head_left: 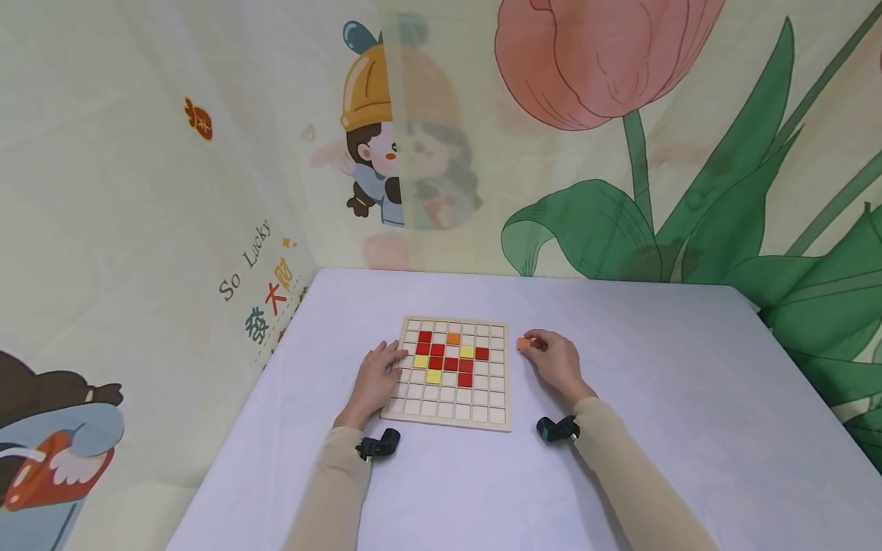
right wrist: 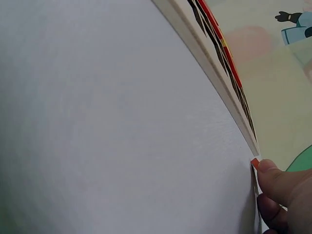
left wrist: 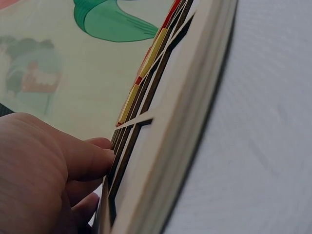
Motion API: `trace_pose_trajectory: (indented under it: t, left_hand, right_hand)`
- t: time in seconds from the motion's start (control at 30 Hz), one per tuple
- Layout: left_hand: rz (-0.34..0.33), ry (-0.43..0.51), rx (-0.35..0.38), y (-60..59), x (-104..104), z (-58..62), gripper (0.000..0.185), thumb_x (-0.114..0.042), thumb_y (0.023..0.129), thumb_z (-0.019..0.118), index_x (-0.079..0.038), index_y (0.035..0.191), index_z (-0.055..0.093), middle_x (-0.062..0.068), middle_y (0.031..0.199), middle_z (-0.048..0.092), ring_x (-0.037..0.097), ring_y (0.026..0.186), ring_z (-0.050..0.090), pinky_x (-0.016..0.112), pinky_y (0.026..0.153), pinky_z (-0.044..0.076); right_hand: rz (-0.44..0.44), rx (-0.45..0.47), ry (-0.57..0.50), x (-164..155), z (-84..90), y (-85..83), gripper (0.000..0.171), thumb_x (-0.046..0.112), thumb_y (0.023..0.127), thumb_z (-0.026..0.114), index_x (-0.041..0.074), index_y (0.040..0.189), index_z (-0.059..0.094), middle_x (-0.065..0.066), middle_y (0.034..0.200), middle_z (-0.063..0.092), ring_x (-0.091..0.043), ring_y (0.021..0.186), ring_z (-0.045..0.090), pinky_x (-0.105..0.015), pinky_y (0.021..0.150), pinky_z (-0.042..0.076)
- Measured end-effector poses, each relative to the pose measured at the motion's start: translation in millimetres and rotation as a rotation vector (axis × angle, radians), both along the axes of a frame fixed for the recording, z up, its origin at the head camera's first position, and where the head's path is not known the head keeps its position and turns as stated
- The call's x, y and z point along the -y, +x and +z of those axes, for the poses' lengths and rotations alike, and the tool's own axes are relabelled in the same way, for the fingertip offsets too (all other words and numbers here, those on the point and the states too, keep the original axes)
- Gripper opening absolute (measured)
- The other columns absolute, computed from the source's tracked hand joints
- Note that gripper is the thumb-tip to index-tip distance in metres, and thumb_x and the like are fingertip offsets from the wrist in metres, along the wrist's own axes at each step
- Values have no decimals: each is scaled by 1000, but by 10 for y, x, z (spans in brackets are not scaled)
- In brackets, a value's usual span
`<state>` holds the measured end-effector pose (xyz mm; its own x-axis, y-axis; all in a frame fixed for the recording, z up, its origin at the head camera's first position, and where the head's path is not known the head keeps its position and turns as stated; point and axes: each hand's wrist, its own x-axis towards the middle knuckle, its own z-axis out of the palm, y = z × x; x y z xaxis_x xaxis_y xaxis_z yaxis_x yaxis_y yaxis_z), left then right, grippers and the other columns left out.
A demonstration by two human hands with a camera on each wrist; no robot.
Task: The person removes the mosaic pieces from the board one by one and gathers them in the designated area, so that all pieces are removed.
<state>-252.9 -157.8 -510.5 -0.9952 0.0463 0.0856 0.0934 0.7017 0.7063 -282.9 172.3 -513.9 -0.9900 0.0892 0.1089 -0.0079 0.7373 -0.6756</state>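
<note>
the left hand (head_left: 377,376) rests flat on the near left part of the wooden grid board (head_left: 498,419), its fingers (left wrist: 92,158) straight and relaxed, spread over the empty cells at the board's left edge and gripping nothing. the right hand (head_left: 556,360) lies on the white table (head_left: 689,428) just right of the board, fingers curled and pinching a small orange tile (head_left: 524,343) at its fingertips, close to the board's far right edge. on the board, red tiles (head_left: 437,350), yellow tiles (head_left: 432,376) and one orange tile sit in cells around the middle. a printed cloth backdrop (head_left: 620,138) hangs behind the table.
</note>
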Motion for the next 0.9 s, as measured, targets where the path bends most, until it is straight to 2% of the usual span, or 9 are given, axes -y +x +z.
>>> trace_pose_trajectory:
  t: [0.3,0.67,0.9]
  left_hand:
    - [3,0,-3,3,-16,17,35,-5,87,53,-12,122,58,3,141,39,22,136,20,38,114,10]
    - [-6,-13,-9,-16,-8,-11,35,-6,87,53,-12,121,59,3,141,39,22,136,20,36,114,9]
    - [4,-1,3,-1,-1,-9,35,-6,87,53,-11,122,58,3,141,39,22,136,20,37,114,10]
  right_hand:
    - [-10,24,48,11,17,-39,28,23,82,67,14,108,64,-4,85,56,-21,79,46,-29,65,37]
    - [9,141,53,-10,70,-109,27,18,84,64,11,109,62,-5,89,56,-22,82,46,-30,66,39]
    - [14,126,34,-18,64,-97,41,18,82,66,9,120,53,-6,85,54,-21,76,47,-28,62,39]
